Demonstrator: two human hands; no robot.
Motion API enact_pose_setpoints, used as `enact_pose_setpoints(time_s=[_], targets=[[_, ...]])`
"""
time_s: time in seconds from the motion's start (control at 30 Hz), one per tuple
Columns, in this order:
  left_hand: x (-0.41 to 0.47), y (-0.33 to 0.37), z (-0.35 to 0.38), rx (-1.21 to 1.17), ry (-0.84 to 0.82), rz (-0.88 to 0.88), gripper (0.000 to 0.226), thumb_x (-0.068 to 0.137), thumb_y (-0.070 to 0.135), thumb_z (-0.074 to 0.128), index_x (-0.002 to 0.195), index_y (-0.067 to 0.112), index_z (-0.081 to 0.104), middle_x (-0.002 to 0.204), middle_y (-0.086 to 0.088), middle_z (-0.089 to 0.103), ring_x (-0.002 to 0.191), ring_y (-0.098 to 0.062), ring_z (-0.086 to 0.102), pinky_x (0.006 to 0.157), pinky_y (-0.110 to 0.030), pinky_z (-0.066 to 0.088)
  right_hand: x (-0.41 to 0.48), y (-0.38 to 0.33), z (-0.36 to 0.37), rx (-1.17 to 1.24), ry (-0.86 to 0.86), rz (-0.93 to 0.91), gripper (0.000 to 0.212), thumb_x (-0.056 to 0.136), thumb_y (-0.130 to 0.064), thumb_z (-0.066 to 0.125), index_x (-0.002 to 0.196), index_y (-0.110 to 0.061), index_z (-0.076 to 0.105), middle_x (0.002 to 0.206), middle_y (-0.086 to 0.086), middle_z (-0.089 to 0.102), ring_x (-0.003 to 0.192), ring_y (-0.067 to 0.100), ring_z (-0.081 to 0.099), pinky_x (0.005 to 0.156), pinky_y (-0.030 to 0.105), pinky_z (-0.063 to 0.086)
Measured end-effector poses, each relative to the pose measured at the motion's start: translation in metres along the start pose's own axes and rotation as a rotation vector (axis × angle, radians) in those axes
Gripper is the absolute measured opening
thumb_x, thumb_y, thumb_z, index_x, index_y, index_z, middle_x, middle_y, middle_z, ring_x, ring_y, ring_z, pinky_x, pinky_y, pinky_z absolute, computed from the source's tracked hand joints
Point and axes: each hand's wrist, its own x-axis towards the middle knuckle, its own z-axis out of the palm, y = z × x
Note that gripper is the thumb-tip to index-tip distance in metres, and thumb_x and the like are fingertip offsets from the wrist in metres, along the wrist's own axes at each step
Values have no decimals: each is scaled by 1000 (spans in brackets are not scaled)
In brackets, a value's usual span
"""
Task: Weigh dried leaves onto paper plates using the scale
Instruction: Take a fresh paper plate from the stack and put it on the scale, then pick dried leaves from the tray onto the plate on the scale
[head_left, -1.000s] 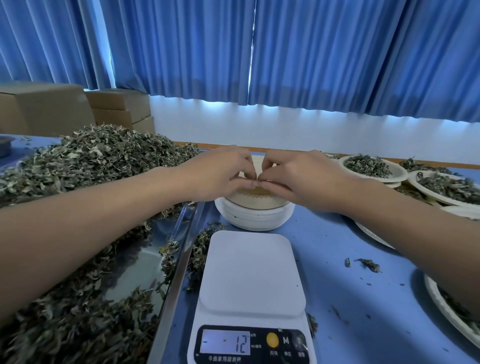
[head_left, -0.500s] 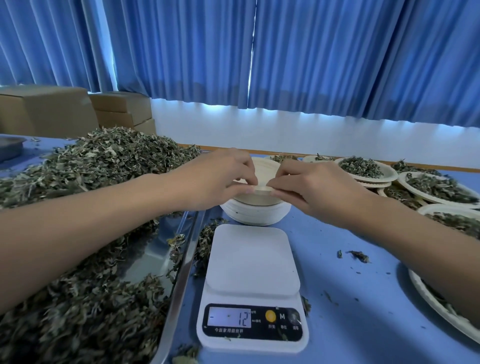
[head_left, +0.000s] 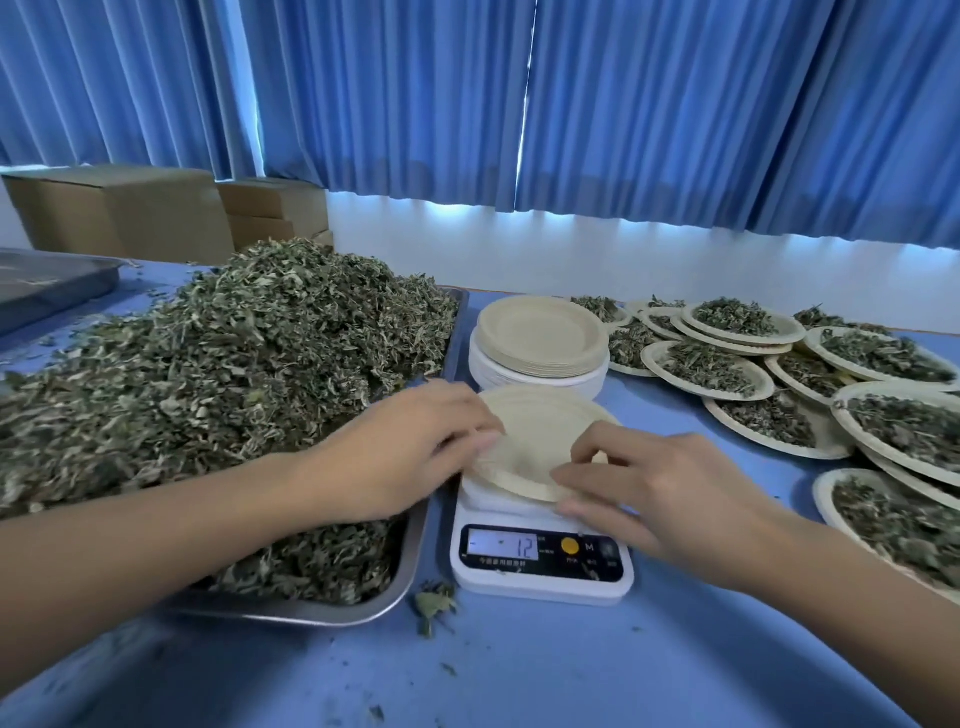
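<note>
An empty beige paper plate (head_left: 535, 441) lies tilted over the platform of the white digital scale (head_left: 540, 564), whose display reads 12. My left hand (head_left: 410, 447) grips the plate's left rim and my right hand (head_left: 639, 488) grips its near right rim. A stack of empty paper plates (head_left: 540, 345) stands just behind the scale. A big heap of dried green leaves (head_left: 223, 374) fills the metal tray (head_left: 332, 613) on the left.
Several paper plates (head_left: 717, 369) filled with leaves crowd the right side of the blue table (head_left: 519, 675). Loose leaf bits (head_left: 434, 605) lie in front of the scale. Cardboard boxes (head_left: 124, 213) and another metal tray (head_left: 47, 283) sit at the back left.
Both hands lifted one plate off the stack and brought it toward me, down onto the scale. The view has also tilted up and widened.
</note>
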Motion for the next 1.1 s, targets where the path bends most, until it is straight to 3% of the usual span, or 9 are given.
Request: enact_pose_setpoints(time_s=[0.1,0.23,0.37,0.5,0.6,0.67,0.77,1.0,1.1], targets=[[-20,-16,-4,-77,118,-212,41,101,42,37,104,20,70,97,11,64,94,0,58,87,-32,48,-2,10,7,80,145,252,35,102,-50,45,99,-31,75,96,-16,60,59,4,51,50,32,48],[-55,-30,-6,-47,-65,-258,42,102,47,32,88,22,62,84,10,60,82,-5,57,75,-32,46,-2,41,20,243,306,551,36,103,-41,50,84,-25,75,77,-13,57,62,5,53,60,35,43],[-65,-29,-5,55,-289,-68,32,106,45,27,90,26,47,90,13,47,88,-5,47,83,-29,42,-4,65,39,298,282,803,37,105,-41,49,77,-31,70,77,-8,67,70,16,63,67,37,48],[-61,-33,-14,113,-406,104,34,105,49,23,103,23,45,98,9,42,92,-12,43,86,-38,43,-5,80,56,356,286,961,46,105,-47,45,74,-28,73,68,6,71,63,27,63,64,38,50],[-59,-38,-18,199,-411,293,48,99,61,28,109,18,46,101,7,38,89,-13,37,80,-36,44,-8,83,66,382,280,1013,46,104,-43,48,69,-26,72,66,15,70,65,33,65,68,41,54],[-60,-41,-17,276,-394,384,45,98,60,32,107,18,44,100,4,37,87,-13,33,73,-34,44,-9,85,69,381,248,1039,46,104,-42,49,67,-26,72,66,15,71,67,34,66,70,43,55],[-60,-46,-11,350,-343,413,32,101,51,35,101,20,43,95,2,44,80,-17,43,60,-35,46,-10,86,70,365,208,1059,45,103,-41,50,68,-25,73,63,6,71,67,28,68,73,45,58],[-36,-62,4,484,-315,83,26,97,46,19,91,26,34,74,6,50,56,-19,51,57,-36,44,-5,84,65,310,117,1079,46,104,-37,49,67,-23,73,62,5,71,60,28,65,69,45,59],[-16,-73,9,497,-323,-103,20,102,38,33,91,22,38,67,4,52,50,-13,49,50,-32,41,-4,85,64,314,116,1099,47,104,-37,50,66,-23,73,62,3,71,56,28,63,65,45,59]])
